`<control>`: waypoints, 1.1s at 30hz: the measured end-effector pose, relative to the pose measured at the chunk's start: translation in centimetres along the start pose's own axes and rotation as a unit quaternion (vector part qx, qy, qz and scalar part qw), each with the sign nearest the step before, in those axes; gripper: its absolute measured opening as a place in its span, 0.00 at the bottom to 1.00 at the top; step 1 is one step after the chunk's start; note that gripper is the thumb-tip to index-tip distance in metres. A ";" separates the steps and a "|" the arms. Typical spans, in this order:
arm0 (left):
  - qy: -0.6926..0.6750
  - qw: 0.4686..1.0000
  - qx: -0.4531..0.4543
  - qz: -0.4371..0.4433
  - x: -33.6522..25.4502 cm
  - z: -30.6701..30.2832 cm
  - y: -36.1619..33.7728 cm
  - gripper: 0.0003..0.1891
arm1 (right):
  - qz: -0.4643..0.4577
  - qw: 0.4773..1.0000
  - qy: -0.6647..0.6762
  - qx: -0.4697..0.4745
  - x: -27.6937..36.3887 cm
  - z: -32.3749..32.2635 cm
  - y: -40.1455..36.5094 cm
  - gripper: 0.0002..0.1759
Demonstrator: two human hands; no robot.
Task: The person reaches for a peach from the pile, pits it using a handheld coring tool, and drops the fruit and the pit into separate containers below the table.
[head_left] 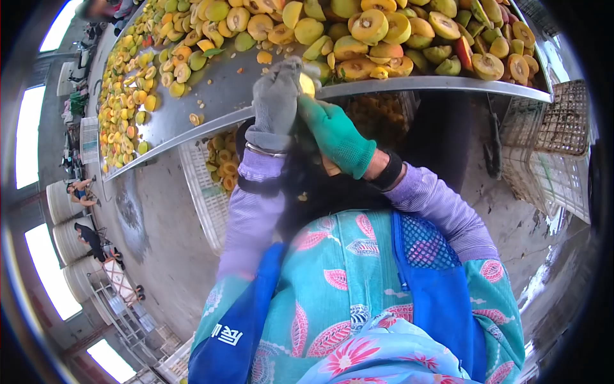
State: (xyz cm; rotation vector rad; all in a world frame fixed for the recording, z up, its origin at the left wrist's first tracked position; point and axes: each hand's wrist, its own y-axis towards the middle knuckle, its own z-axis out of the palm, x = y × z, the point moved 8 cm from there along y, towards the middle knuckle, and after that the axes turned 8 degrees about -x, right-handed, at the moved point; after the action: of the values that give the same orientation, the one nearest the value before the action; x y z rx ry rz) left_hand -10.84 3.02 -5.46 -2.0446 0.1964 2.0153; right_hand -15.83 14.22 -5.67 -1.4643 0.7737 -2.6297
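My left hand (276, 99), in a grey glove, is closed around a yellow fruit (307, 84) at the near edge of a metal table. Against that fruit presses my right hand (337, 136), in a green knit glove, its fingers wrapped. A tan, wood-like handle end (330, 167) pokes out below the right palm; the rest of that tool is hidden. Just beyond my hands lies a heap of cut, peach-like fruit (369, 27), many halves showing yellow flesh and brown centres. Some bits of pulp are scattered on the metal.
The steel table's raised rim (441, 84) runs across in front of me. Below it, a white plastic crate (201, 192) holds more cut fruit. Stacked crates (543, 153) stand at the right. Far left, several people are near large pale tubs (67, 240) on the concrete floor.
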 end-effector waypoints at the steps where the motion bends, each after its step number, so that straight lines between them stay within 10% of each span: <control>1: 0.006 1.000 -0.001 0.003 0.0 0.1 -0.7 0.15 | -0.007 1.000 -0.006 -0.008 0.3 -0.2 -0.4 0.24; 10: 0.246 0.924 0.240 0.167 -6.2 4.0 -1.8 0.18 | 0.088 0.991 0.044 0.091 0.5 0.2 -1.0 0.23; 17: 0.134 0.955 0.034 0.262 -4.9 1.7 -0.9 0.17 | 0.143 0.964 0.168 0.148 0.7 1.3 -1.4 0.22; 21: 0.087 0.980 0.181 0.019 -4.6 2.3 -3.1 0.19 | 0.044 0.992 -0.065 0.100 0.2 -0.9 -1.2 0.23; 23: -0.002 0.967 0.230 -0.108 -3.2 2.4 -3.1 0.19 | 0.091 0.987 0.054 0.123 -0.5 0.1 -1.8 0.24; 27: 0.025 0.994 0.101 0.030 -4.0 2.0 -2.6 0.19 | 0.067 0.995 0.011 0.066 -0.2 0.5 -1.4 0.24; 29: 0.120 0.968 0.213 0.052 -3.7 2.6 -2.7 0.19 | 0.028 0.994 -0.077 0.072 0.0 -0.1 -1.5 0.24; 33: 0.069 0.964 0.256 -0.009 -4.6 3.6 -3.1 0.19 | 0.208 0.896 0.268 0.287 0.7 1.8 -4.2 0.22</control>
State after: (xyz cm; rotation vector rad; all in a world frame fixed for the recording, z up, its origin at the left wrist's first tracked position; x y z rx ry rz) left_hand -13.61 6.54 -0.56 -1.8328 0.6495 1.5917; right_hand -13.88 17.00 -2.45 -0.3759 0.2235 -2.5800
